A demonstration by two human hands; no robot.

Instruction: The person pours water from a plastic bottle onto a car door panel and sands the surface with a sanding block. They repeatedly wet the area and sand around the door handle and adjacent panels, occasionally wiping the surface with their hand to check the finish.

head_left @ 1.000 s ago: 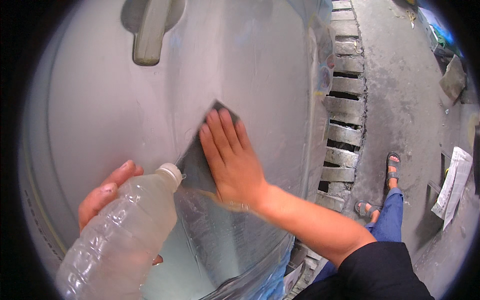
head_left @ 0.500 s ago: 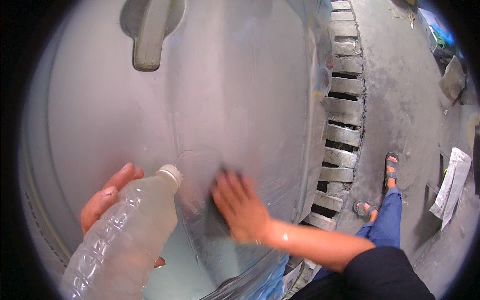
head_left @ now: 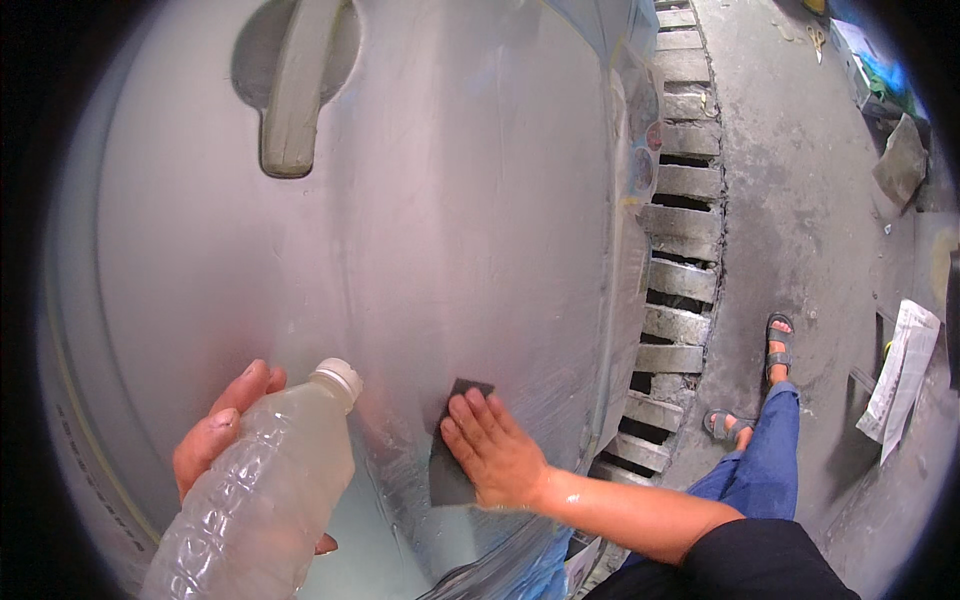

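Observation:
A clear ribbed plastic bottle [head_left: 270, 480] of cloudy liquid slants up from the lower left, its white neck toward the grey car door [head_left: 480, 220]. My left hand [head_left: 212, 430] is wrapped round it, with fingers showing on its left side and a fingertip at the right. Flat against the wet lower part of the door, my right hand [head_left: 500, 455] presses a dark sheet of sandpaper [head_left: 452, 482]. The sheet sticks out past the fingertips and along the hand's left side. Farther up the panel is the door handle [head_left: 290, 120].
Blue and clear plastic film [head_left: 530, 560] hangs at the door's lower right edge. Right of the car runs a slatted concrete drain cover [head_left: 682, 275] with dark gaps. On the concrete floor are my sandalled feet [head_left: 780, 345], scissors [head_left: 817, 42] and folded paper [head_left: 900, 370].
My right hand, blurred before, now looks sharp and has shifted slightly right, with more sandpaper showing. The door and bottle appear lower in the picture as the view has moved.

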